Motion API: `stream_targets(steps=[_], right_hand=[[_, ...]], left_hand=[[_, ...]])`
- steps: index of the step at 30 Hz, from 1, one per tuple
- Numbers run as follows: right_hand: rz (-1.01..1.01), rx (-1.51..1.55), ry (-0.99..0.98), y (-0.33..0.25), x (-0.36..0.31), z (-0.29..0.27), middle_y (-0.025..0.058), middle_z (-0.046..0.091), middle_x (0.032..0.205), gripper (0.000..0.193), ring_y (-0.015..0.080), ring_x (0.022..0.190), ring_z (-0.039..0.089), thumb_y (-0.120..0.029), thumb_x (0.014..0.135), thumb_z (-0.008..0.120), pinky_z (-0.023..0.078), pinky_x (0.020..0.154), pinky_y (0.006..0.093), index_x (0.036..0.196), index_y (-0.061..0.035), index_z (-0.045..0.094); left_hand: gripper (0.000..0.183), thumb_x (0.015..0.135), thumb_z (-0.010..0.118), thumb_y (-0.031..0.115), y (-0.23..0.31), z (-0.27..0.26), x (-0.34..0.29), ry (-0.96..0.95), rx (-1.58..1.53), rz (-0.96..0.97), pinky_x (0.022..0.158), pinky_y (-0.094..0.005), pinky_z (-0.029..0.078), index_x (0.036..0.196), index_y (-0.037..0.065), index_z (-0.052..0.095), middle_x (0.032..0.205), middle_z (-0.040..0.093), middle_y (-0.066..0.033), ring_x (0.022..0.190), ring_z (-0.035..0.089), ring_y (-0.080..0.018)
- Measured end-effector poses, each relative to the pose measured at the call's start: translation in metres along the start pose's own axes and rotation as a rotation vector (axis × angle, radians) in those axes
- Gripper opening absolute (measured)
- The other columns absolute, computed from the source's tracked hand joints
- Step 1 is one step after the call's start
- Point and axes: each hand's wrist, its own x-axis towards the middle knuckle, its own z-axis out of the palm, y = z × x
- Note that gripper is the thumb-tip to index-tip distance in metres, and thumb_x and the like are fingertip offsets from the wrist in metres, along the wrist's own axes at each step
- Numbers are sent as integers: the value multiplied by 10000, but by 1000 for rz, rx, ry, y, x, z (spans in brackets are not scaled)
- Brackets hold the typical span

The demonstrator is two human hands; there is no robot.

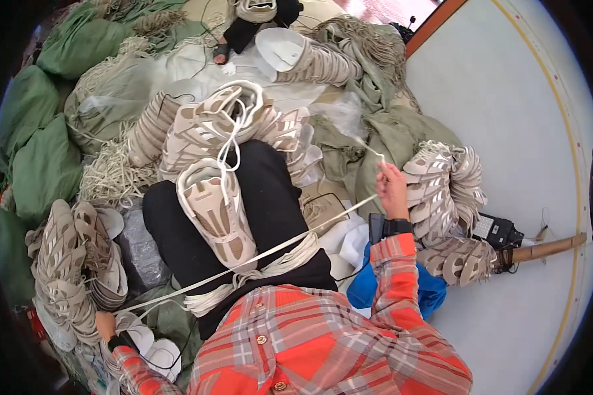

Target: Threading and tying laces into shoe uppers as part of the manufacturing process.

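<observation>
A long cream shoelace (270, 251) runs taut and slanting across my lap between my two hands. My right hand (393, 189), raised at the right, pinches one end, and a short tip sticks up above the fingers. Low at the left, my left hand (105, 326) grips the other end beside a stack of shoe uppers (62, 280); its fingers show only in part. On my thighs rests a beige shoe upper (216, 214), toe toward me, with white lace threaded at its top. A bundle of cream laces (290, 258) lies across my lap, under the stretched lace.
More nested beige uppers (431, 191) stand at the right, near a small black device (497, 229) and a wooden pole (550, 247). Green sacks (46, 158) and loose laces (115, 172) crowd the left. A white board (501, 99) borders the right side. A person's foot (222, 52) shows at the far end.
</observation>
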Motion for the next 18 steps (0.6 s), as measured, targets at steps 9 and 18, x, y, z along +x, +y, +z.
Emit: stream_targets(steps=[9, 18], right_hand=[[9, 276, 59, 10, 34, -63, 85, 608, 879, 220, 89, 620, 496, -56, 900, 536, 385, 503, 199, 1087, 59, 525], [-121, 167, 260, 7, 40, -87, 119, 636, 817, 183, 98, 548, 505, -91, 889, 580, 366, 422, 210, 1008, 47, 569]], left_hand=[[311, 863, 533, 274, -118, 30, -24, 87, 97, -174, 705, -431, 498, 1042, 30, 607, 966, 619, -196, 833, 609, -350], [414, 857, 549, 354, -111, 6, 7, -64, 213, 153, 729, -438, 503, 1127, 44, 590, 1107, 608, -195, 912, 612, -369]])
